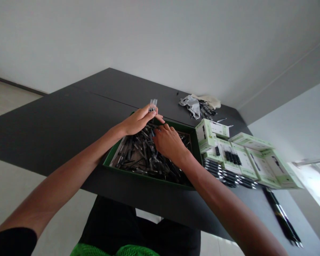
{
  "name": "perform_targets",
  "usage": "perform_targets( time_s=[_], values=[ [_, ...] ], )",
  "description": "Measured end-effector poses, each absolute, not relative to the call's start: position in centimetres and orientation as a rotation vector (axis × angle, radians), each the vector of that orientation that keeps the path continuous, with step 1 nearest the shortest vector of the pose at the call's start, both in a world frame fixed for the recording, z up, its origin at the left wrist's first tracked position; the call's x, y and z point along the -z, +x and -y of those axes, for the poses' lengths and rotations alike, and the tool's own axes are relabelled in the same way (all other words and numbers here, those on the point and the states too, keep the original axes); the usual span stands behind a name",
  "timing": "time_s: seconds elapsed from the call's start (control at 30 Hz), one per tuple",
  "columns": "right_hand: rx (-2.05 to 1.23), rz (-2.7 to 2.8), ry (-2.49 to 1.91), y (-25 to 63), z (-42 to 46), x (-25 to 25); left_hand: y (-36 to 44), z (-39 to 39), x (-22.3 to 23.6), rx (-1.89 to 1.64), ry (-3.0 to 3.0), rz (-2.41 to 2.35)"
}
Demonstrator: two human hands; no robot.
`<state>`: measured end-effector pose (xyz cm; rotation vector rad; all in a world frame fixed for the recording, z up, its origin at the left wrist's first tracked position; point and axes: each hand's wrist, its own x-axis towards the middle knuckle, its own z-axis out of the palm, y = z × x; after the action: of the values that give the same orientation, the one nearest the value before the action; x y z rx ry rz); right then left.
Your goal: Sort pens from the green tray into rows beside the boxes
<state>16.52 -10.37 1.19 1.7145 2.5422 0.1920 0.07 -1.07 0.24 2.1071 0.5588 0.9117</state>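
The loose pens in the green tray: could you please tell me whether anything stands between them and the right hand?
Nothing visible does: the right hand is already down among the loose pens, touching them inside the green tray.

Glossy clear plastic pens (141, 153), matt dark tabletop (56, 121).

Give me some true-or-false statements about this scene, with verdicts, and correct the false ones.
1. The left hand holds a small bundle of clear pens above the tray. True.
2. The right hand rests on the dark table, away from the tray. False: it is over the pens in the tray.
3. The green tray holds loose coins. False: it holds a heap of black pens.
4. Green-and-white boxes sit right of the tray. True.
5. The crumpled clear plastic lies on the floor. False: it lies on the table.
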Motion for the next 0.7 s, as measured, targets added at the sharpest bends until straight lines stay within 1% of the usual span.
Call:
perform_targets(
  time_s=[0.7],
  values=[
    [-0.182,-2.531,1.703,16.53,10.33,-1.12,0.12,1.02,-0.02,-0.918,2.073,-0.533]
  ],
)
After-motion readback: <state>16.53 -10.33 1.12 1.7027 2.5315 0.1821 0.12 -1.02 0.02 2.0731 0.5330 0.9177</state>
